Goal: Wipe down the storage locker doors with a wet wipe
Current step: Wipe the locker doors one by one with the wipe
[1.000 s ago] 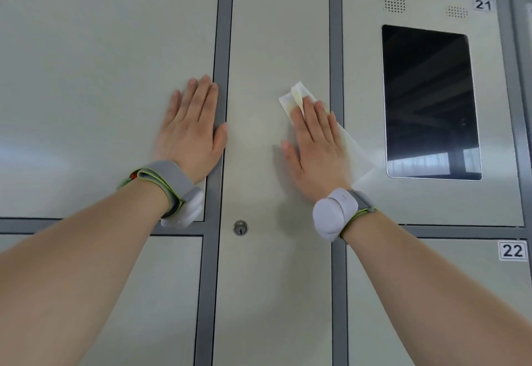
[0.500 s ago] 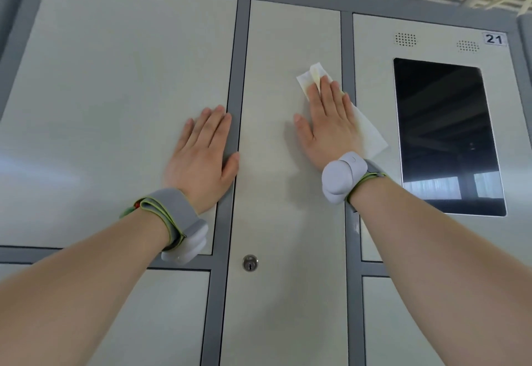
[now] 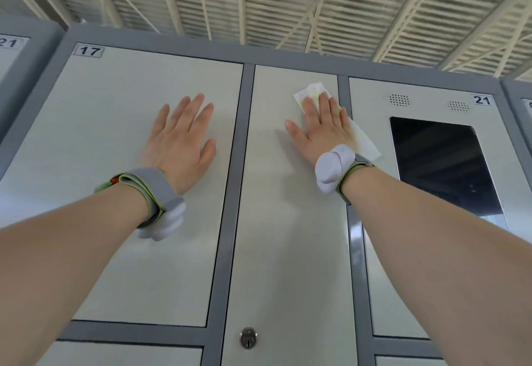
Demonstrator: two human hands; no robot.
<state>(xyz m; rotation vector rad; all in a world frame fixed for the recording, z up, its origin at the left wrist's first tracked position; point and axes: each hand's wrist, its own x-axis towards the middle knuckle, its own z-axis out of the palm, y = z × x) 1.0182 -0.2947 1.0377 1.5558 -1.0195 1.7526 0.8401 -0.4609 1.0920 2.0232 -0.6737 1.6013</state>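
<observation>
Two bare forearms reach up from the bottom corners of the frame to a bank of pale locker doors with grey frames. The left hand (image 3: 180, 138) lies flat with fingers spread and slightly blurred on the wide door (image 3: 115, 164) numbered 17, left of centre; whether the palm fully touches cannot be told. The right hand (image 3: 322, 129), fingers straight and together, presses a white wet wipe (image 3: 362, 141) against the narrow middle door (image 3: 288, 250) near its top right edge. Most of the wipe is hidden under the palm; one corner shows above the fingertips and another pokes out to the right over the grey frame strip. Each wrist wears a grey band with a rounded white pod. A keyhole (image 3: 248, 337) sits low on the middle door. At right, door 21 holds a dark screen (image 3: 443, 164), partly covered by the right forearm. Ceiling slats fill the top of the frame.
</observation>
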